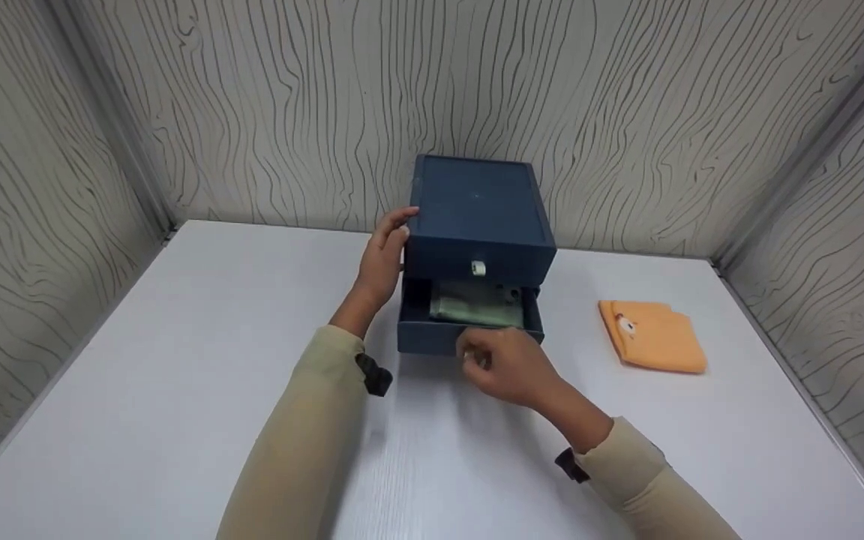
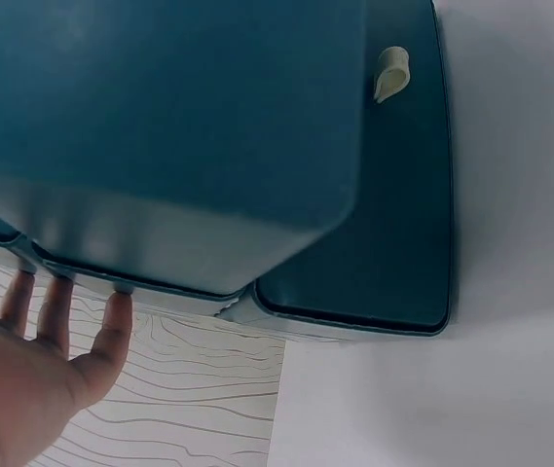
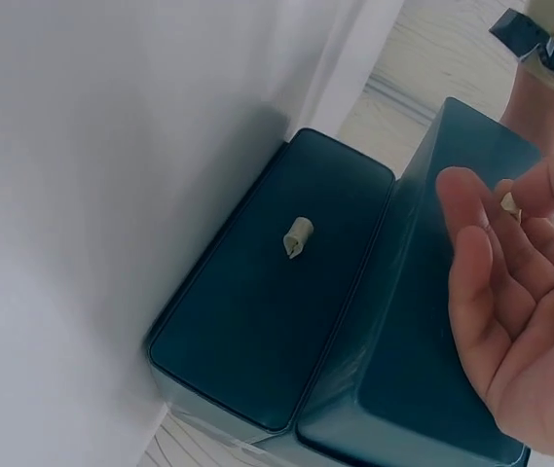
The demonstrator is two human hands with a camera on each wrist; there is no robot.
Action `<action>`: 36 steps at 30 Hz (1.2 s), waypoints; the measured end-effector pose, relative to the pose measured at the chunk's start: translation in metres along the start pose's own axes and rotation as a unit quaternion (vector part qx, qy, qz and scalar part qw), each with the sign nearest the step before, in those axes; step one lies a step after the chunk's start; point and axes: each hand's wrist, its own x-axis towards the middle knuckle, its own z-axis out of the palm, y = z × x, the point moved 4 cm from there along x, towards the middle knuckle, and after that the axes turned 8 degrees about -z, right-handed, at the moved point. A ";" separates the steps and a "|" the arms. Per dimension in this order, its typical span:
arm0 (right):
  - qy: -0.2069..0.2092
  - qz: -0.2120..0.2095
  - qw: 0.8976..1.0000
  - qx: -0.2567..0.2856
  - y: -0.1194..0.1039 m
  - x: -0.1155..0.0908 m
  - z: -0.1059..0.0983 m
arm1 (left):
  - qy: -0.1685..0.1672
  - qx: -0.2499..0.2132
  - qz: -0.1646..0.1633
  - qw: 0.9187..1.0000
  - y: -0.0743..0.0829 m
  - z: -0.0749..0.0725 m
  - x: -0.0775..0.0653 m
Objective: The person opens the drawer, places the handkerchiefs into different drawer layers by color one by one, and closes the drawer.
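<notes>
One blue cabinet (image 1: 477, 199) on tabletop (image 1: 139, 360): two drawers (image 1: 439, 261), lower drawer (image 1: 428, 339) extended, one greenish object (image 1: 477, 306) inside; two pale knobs (image 1: 478, 268). Right grip (image 1: 508, 366) pinching lower knob (image 3: 509, 203); left grip (image 1: 382, 261) spread against cabinet's side. One orange cloth (image 1: 663, 343), one animal-face print (image 1: 627, 325), at right.

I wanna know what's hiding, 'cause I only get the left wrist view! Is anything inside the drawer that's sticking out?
Observer: Yes, the head view shows a greenish thing in the open drawer; I can't tell what it is.
Operator: Is anyone holding the drawer?
Observer: Yes, the right hand pinches its handle.
Operator: Cool! Is other stuff around?
Observer: A folded orange cloth lies on the table, right of the blue drawer unit.
</notes>
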 end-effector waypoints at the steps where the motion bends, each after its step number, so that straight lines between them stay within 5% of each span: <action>1: 0.000 0.003 1.000 0.003 0.002 0.001 0.000 | -0.001 -0.001 -0.001 1.000 0.000 0.000 0.000; 12: 0.013 0.007 1.000 -0.001 0.016 0.013 0.000 | -0.015 0.009 -0.012 1.000 0.026 0.001 -0.017; 20: 0.009 0.015 1.000 0.007 0.025 0.022 0.001 | -0.017 0.001 -0.006 1.000 0.001 0.000 -0.001; 36: 0.003 0.045 0.998 0.050 0.041 0.037 0.003 | -0.001 0.005 0.002 1.000 0.000 0.001 0.000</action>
